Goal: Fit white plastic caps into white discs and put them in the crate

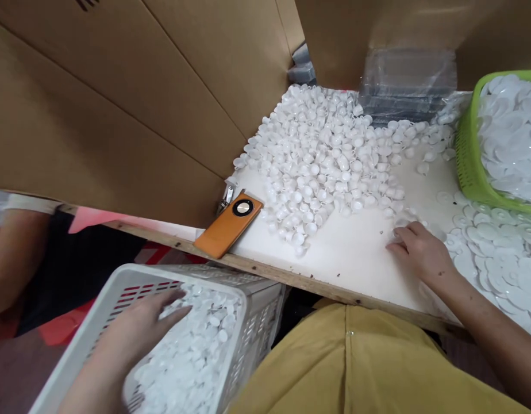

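My left hand (140, 325) hovers over a white plastic basket (247, 322) at the lower left, thumb and fingers apart, with nothing visible in it. Many small white pieces (183, 359) fill that basket. On the white tabletop, my right hand (420, 253) has its thumb and fingertips pressed together; what they hold, if anything, is too small to make out. Just beyond those fingertips lies the edge of a heap of tiny white cups (321, 155). Flat white saucer-like discs (493, 253) spread to the right of this hand.
A green basket (468, 144) of white discs stands at the right. An orange phone (229, 224) lies across the table's wooden edge (300, 280). Cardboard (140, 103) walls the left and back. Clear plastic packs (407, 80) sit behind the cups. Another person's arm (19, 253) shows at far left.
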